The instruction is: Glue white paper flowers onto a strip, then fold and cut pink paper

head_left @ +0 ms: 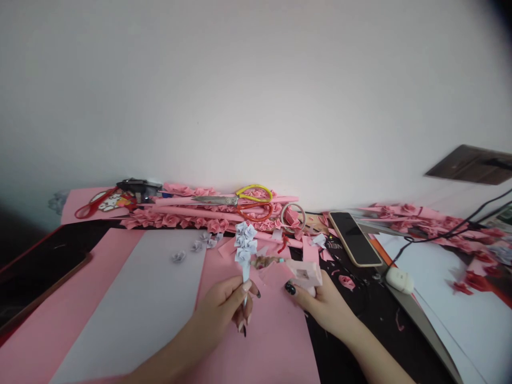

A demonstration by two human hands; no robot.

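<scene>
The left hand [232,301] pinches the stem of a pale paper flower spray [245,245] between thumb and fingers, holding it upright above a pink sheet [276,341] on the dark desk [340,330]. The right hand [330,301] is closed around a pale pink tool [306,273], probably a glue gun, though its nozzle end is blurred; this points toward the spray. A few loose pale flowers [178,257] lie to the left, while scissors [216,200] rest across pink paper flowers [170,220] near the wall [256,106].
</scene>
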